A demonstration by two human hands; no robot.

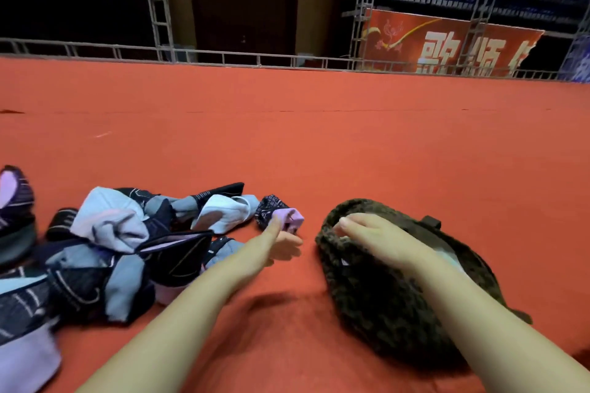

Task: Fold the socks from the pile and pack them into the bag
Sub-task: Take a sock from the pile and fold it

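Head view, 1 frame. Floor (319, 137): flat orange-red carpet, faint seams running across, wide bare stretch beyond the hands up to a low metal rail (223, 57) at the far edge.

Sock pile (105, 249): loose heap at left, soft knit fabric in pale lilac, grey-blue and black with thin line patterns; crumpled, overlapping, single socks hard to separate. The pile runs off the left and bottom-left frame edges.

Folded sock (281, 217): compact bundle, dark patterned body with a lilac cuff end, lying just right of the pile. Left hand (281, 242) reaches it, thumb against the bundle and fingers curled beneath; grip appears to be a pinch, motion blur softens detail.

Bag (383, 290): dark brown, nubbly crocheted texture, rounded pouch shape, lying on the carpet at right, near the folded sock but apart from it. Right hand (373, 230) rests over the rim at the mouth, fingers bent; whether they hook the rim cannot be told. Pale fabric shows inside the opening, partly hidden by the forearm.

Background: dark door (242, 6), metal scaffolding (156, 0), red banner (447, 45) with white characters, cut off on the right.
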